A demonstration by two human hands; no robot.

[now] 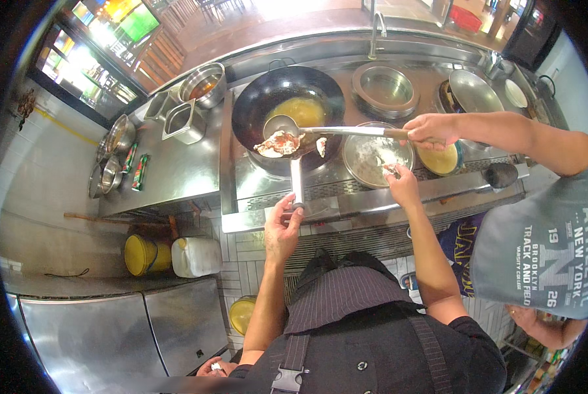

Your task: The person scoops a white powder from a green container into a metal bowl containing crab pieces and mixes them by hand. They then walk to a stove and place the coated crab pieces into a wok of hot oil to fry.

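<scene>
My left hand (284, 229) grips the metal handle (297, 180) of a skimmer or strainer held over the near side of a black wok (249, 106). Reddish food pieces with a white coating (279, 144) lie at its head, and a smaller coated piece (321, 146) shows just to the right. Yellowish oil (299, 112) sits in the wok. My right hand (403, 186) pinches a white-coated morsel (388, 169) above a metal bowl dusted with white powder (368, 156). A co-worker's hand (432, 131) holds a ladle (280, 126) by its wooden handle over the wok.
The co-worker (535, 251) stands close on my right. A bowl of yellow liquid (439, 158) lies under their arm. Stacked metal pans (385, 91), a faucet (377, 34) and a metal wok (476, 92) stand behind. Steel containers (184, 122) are left. Another hand (217, 367) shows lower left.
</scene>
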